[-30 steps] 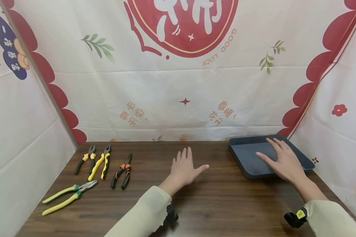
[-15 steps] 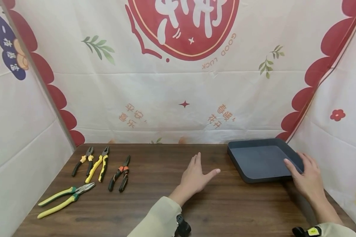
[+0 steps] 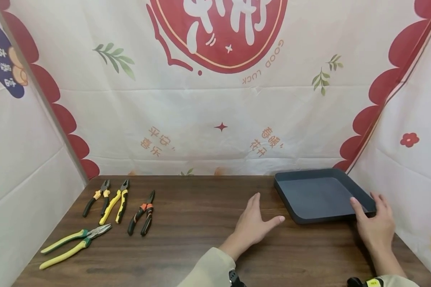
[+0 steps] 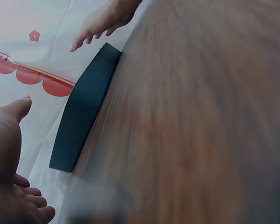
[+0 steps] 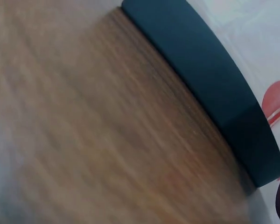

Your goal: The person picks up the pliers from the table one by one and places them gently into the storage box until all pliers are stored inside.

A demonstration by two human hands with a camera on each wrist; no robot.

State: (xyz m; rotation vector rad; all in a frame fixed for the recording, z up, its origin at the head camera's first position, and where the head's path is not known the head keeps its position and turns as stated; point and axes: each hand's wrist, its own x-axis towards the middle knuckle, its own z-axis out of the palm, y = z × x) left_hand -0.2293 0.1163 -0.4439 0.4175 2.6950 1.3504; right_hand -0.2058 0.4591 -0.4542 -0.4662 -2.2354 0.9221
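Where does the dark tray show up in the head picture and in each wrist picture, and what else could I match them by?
Head: the dark tray lies right of centre, beside the right hand.
Left wrist: the tray is left of centre, its outer wall a slanting strip.
Right wrist: the tray slants from the top edge down toward the right edge.
Shared landmark: the brown wood-grain table.

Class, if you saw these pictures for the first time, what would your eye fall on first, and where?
Probably the big red emblem with white characters, high on the backdrop and cut off by the head view's top edge. Next come four pliers at the left of the table, and, at its right, a dark tray with the right hand at its near right corner.
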